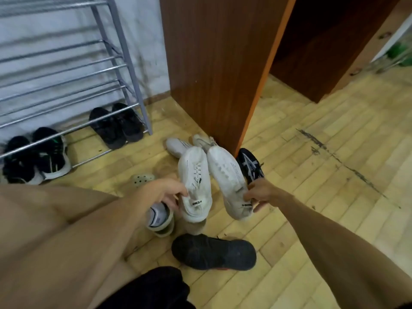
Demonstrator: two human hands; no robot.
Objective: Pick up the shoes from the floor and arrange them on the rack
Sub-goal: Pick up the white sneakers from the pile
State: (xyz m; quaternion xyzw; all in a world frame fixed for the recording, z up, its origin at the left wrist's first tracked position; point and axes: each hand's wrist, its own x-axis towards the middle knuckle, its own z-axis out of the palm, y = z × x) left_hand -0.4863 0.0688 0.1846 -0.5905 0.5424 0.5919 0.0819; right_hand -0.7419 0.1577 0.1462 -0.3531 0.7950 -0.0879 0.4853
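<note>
Left hand fingers grip white shoe. Right hand fingers grip second white shoe. Rack at 10 o'clock.

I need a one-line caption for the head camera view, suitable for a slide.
Left hand and right hand each hold one white sneaker by its heel, near the metal shoe rack.

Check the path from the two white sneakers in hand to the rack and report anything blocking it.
Nothing visible blocks it. The left hand and right hand each hold a white sneaker; bare floor lies before the rack, whose upper shelves are free.
</note>
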